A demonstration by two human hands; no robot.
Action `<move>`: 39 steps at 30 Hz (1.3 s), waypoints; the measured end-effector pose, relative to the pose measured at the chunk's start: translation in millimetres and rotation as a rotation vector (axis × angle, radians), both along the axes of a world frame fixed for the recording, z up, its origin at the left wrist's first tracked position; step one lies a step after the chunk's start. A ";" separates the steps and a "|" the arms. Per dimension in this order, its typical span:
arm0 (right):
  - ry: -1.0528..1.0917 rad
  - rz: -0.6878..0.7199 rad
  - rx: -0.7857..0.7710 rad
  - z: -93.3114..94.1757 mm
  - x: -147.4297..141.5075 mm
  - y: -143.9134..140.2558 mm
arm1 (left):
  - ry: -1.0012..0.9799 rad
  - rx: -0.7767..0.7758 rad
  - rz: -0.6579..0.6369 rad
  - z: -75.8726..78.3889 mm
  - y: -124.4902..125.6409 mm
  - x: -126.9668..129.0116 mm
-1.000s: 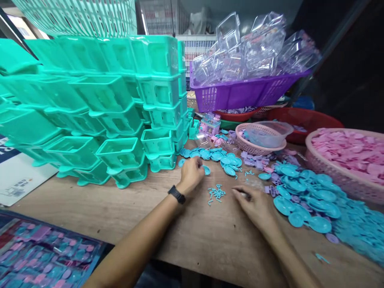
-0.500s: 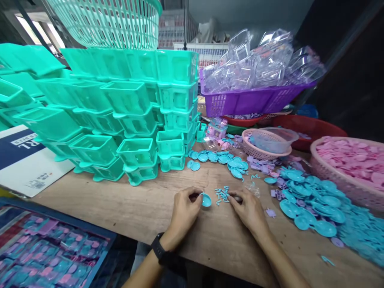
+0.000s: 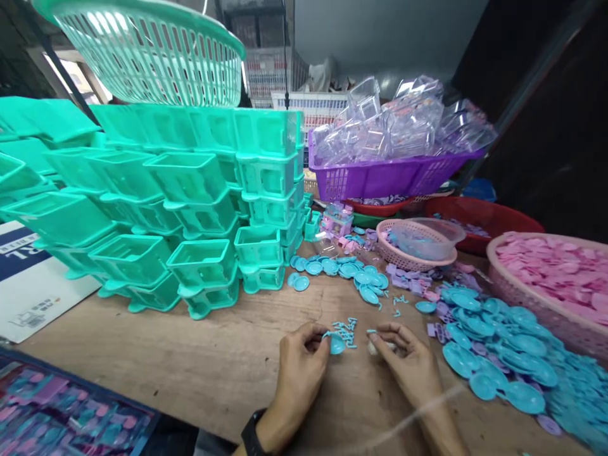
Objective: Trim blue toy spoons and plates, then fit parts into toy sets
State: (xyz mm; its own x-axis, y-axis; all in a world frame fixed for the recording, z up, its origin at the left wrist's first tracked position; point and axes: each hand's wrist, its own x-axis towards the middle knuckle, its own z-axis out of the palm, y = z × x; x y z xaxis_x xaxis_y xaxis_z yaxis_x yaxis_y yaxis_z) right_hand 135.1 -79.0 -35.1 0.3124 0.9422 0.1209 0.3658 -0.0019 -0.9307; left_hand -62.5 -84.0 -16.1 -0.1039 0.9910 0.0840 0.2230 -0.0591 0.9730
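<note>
My left hand (image 3: 299, 370) rests on the wooden table (image 3: 199, 354) and pinches a small blue plastic dish (image 3: 337, 344) by its rim. My right hand (image 3: 403, 364) is close beside it, fingers curled around a tiny blue piece (image 3: 371, 331). Between the two hands lies a little heap of tiny blue hook-shaped parts (image 3: 345, 330). A black watch (image 3: 252, 434) sits on my left wrist.
Stacked teal plastic boxes (image 3: 190, 202) fill the left, a teal basket (image 3: 147, 54) on top. More blue dishes (image 3: 494, 345) spread at the right. Behind stand a purple crate of clear shells (image 3: 389, 171), a pink basket (image 3: 411, 244), a pink-filled basket (image 3: 555, 278). A tray of packed toys (image 3: 71, 411) is lower left.
My left hand picked a blue dish from the far row and drew it back toward me. Both hands came together near the small blue parts; my right hand lifted a tiny piece.
</note>
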 end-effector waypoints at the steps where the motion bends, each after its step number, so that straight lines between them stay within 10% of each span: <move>1: 0.034 0.005 -0.004 3.6 -2.9 -3.8 | -0.007 0.012 -0.002 0.9 -2.3 2.9; 14: -0.088 -0.028 0.255 39.1 -74.2 -57.0 | 0.103 0.333 0.011 18.0 -34.3 1.3; 29: -0.104 -0.047 0.211 44.0 -80.2 -57.8 | 0.181 0.355 0.035 22.4 -39.9 1.2; 39: -0.107 0.022 0.141 41.8 -77.3 -52.7 | 0.548 0.656 -0.109 11.2 -37.9 -3.8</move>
State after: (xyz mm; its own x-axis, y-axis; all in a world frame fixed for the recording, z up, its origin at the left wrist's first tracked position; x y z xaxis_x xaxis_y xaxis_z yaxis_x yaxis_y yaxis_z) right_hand 57.8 -131.8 6.7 0.2704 0.9201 0.2834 0.4611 0.1346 -0.8771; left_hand -66.3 -121.9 -4.8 0.2117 0.7267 0.6535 0.6113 -0.6202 0.4915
